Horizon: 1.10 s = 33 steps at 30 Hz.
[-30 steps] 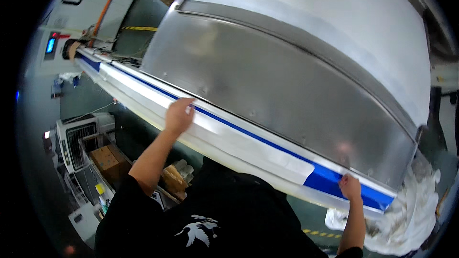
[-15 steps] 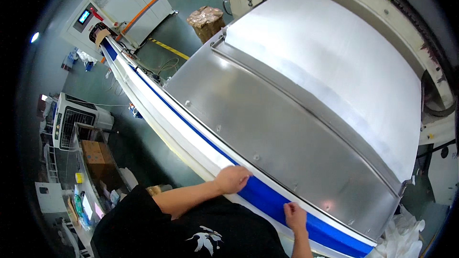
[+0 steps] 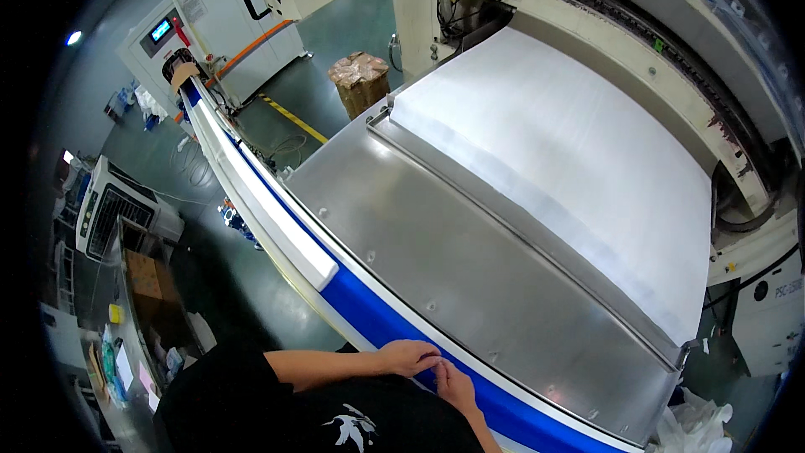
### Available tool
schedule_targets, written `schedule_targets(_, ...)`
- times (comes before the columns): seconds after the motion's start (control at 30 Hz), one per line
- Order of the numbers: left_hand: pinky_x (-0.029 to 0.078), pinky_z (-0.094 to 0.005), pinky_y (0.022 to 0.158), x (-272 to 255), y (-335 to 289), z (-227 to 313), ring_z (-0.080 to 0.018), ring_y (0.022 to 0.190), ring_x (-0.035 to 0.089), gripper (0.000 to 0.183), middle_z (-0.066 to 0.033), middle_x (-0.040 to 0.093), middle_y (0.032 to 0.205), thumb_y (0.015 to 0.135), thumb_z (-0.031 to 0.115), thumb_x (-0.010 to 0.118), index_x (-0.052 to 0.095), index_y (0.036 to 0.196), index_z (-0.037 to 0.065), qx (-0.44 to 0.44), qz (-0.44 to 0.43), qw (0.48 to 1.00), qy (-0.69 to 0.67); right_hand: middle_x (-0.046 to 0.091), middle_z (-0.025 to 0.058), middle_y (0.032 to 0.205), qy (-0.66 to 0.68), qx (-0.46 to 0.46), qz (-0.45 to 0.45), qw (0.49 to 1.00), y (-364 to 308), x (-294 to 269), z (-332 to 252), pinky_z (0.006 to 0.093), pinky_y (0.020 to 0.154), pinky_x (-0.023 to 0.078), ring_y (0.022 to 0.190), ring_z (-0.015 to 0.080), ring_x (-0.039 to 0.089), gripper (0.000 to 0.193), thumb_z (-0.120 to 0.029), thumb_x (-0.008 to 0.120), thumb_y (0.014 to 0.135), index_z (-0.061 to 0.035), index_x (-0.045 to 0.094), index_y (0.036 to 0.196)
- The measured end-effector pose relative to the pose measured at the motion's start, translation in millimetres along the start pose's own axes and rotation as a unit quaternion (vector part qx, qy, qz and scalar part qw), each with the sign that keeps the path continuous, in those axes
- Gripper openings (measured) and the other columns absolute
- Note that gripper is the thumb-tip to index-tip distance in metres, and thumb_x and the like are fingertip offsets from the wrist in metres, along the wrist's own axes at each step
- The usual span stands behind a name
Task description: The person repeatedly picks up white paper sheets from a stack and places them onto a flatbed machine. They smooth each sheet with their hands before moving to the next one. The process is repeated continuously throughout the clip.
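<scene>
My left hand [image 3: 409,357] and my right hand [image 3: 455,387] meet in front of my body, over the blue band [image 3: 360,300] of a long rail. The fingertips of both are pinched together and touch or nearly touch. Whatever they pinch, if anything, is too small to make out. Up the rail to the left, a white strip [image 3: 289,245] lies along the blue band and ends short of my left hand. Beyond the rail slopes a bare grey metal plate [image 3: 436,243].
A white sheet [image 3: 553,168] covers the upper part of the machine bed. A wrapped brown bundle [image 3: 359,88] stands on the floor behind. At left are an air cooler [image 3: 126,210] and a cluttered bench [image 3: 126,386]. Crumpled white material [image 3: 692,428] lies at lower right.
My hands were apart along the rail and have come together. The white strip, which reached my left hand, now ends farther up the rail, and more blue shows. The view has shifted slightly.
</scene>
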State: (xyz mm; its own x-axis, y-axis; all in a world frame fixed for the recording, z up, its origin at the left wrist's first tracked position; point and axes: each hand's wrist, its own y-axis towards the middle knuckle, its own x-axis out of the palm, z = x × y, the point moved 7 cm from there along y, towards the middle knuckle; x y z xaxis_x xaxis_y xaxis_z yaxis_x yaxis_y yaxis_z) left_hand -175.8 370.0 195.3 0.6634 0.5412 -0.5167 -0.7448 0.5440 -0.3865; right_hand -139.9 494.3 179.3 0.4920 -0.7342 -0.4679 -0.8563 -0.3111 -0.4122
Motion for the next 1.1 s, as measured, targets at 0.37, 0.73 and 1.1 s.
schedule_targets(0.37,0.048,-0.0315,0.083,15,-5,-9,-0.0229,0.097,0.062,0.063,-0.0181,0.060,0.113,0.089,0.046,0.053,0.042,0.129,-0.002,-0.169,-0.096,0.945,-0.262,0.062,0.0203,0.102,-0.040,0.048,-0.064,0.996,-3,11,5,0.0507,0.074,0.048,0.089,0.0419,0.059,0.042,-0.038,0.028,0.097,-0.0137,0.046,0.126)
schedule_targets(0.73,0.048,-0.0307,0.080,23,-12,-18,-0.0233,0.096,0.060,0.075,-0.0179,0.060,0.110,0.085,0.049,0.058,0.032,0.137,0.001,-0.161,-0.076,0.943,-0.281,0.060,0.0197,0.110,-0.001,0.028,-0.085,0.996,-12,3,-28,0.0391,0.081,0.049,0.099,0.0318,0.061,0.057,-0.042,0.046,0.091,-0.0061,0.040,0.134)
schedule_targets(1.1,0.046,-0.0290,0.085,1,-16,6,-0.0216,0.097,0.061,0.087,-0.0162,0.064,0.101,0.079,0.041,0.070,0.024,0.142,0.002,-0.143,-0.059,0.951,-0.268,0.055,0.0149,0.125,0.168,-0.008,-0.116,0.979,-4,21,-19,0.0334,0.091,0.044,0.113,0.0258,0.056,0.064,-0.034,0.053,0.090,-0.0072,0.027,0.142)
